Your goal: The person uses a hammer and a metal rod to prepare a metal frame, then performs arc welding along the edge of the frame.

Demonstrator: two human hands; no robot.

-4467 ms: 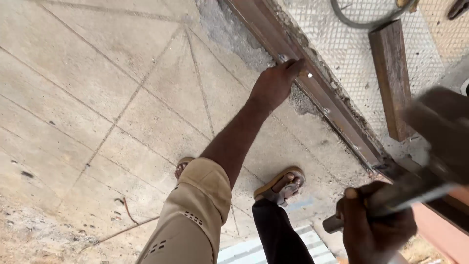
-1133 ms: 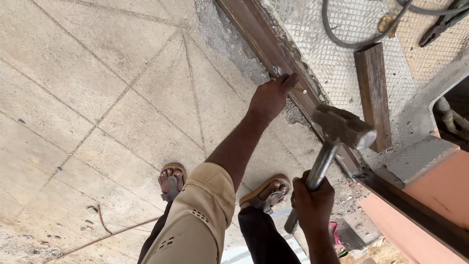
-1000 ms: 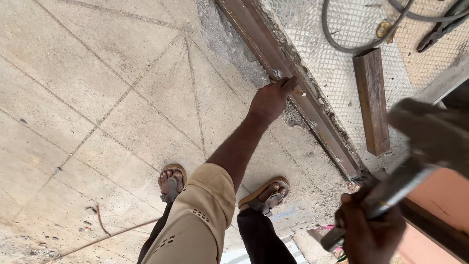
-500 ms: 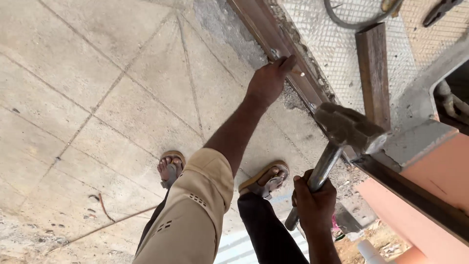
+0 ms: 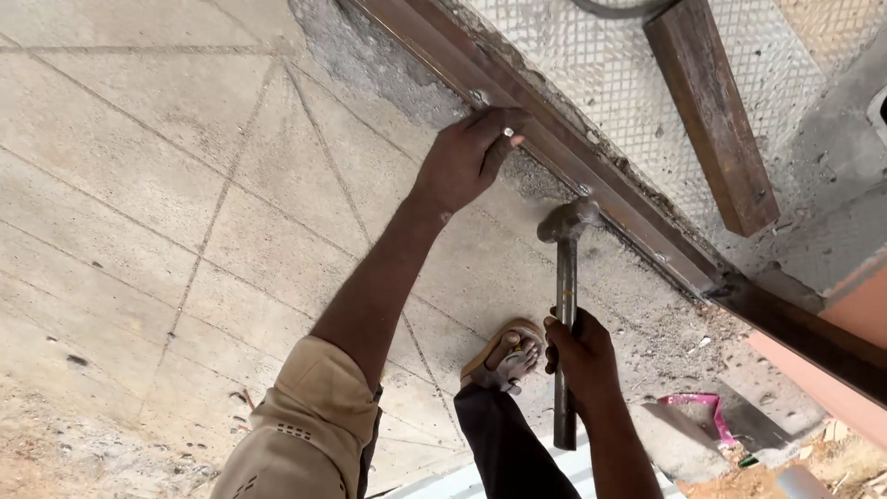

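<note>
My left hand presses against a long rusty steel rail that runs diagonally along the edge of the concrete floor; a small nail-like piece shows between its fingers. My right hand grips the metal handle of a hammer. The hammer's head is down against the side of the rail, a little right of my left hand. My sandalled foot stands on the concrete just left of the hammer handle.
A short rusty steel bar lies on the white wire mesh beyond the rail. Scored concrete paving fills the left. A pink scrap and rubble lie at the lower right beside an orange wall edge.
The hammer has swung down from its raised position and its head now meets the rail. My left hand has stayed on the rail.
</note>
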